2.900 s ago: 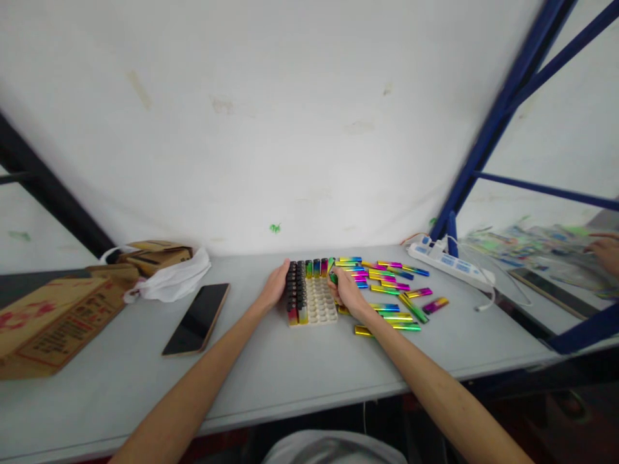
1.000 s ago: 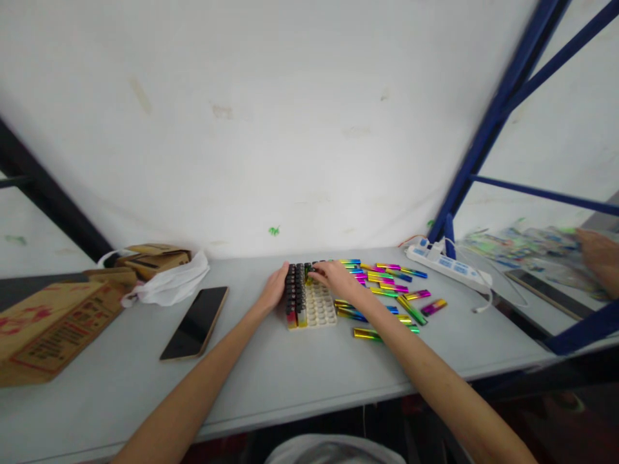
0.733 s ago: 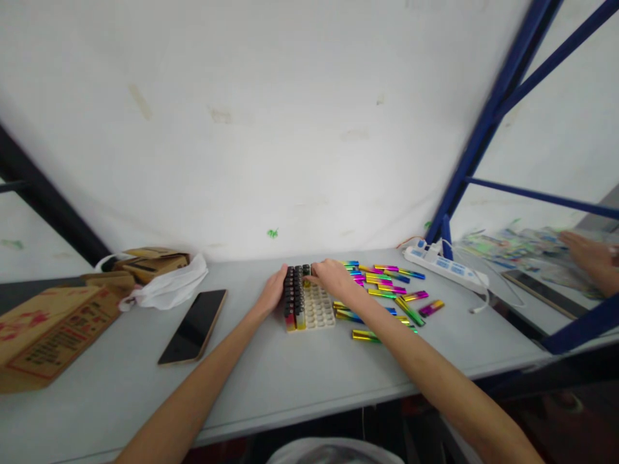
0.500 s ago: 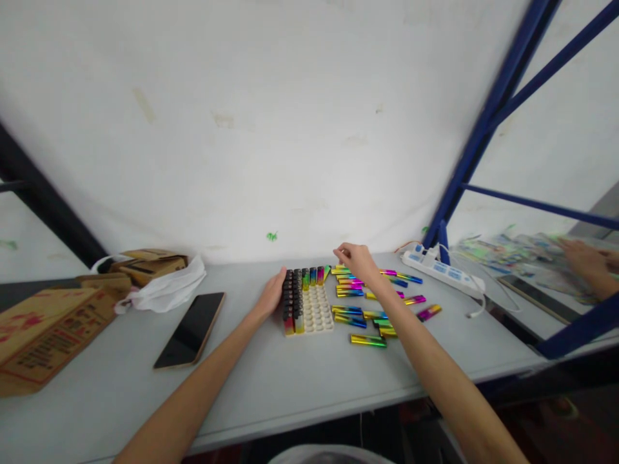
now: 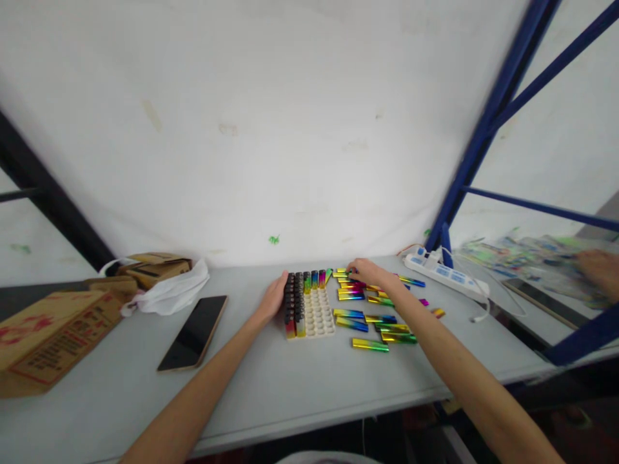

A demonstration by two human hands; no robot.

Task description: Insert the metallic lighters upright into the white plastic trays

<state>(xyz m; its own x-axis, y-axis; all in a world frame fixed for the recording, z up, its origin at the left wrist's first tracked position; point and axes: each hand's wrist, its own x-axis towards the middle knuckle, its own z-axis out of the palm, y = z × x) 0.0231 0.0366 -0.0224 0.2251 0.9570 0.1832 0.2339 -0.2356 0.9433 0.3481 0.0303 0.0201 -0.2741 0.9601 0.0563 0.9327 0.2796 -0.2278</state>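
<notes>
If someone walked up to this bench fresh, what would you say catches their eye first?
Most striking are the shiny rainbow-coloured lighters scattered mid-table, where the right hand reaches into the far end of the pile. Just left of them, the left hand rests against a white tray, partly filled with upright lighters. Further left lies a dark phone.

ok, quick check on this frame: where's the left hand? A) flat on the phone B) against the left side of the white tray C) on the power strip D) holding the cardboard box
B: the left hand rests against the left edge of the white tray, beside its rows of black-capped lighters; the phone lies apart, further left.
</notes>
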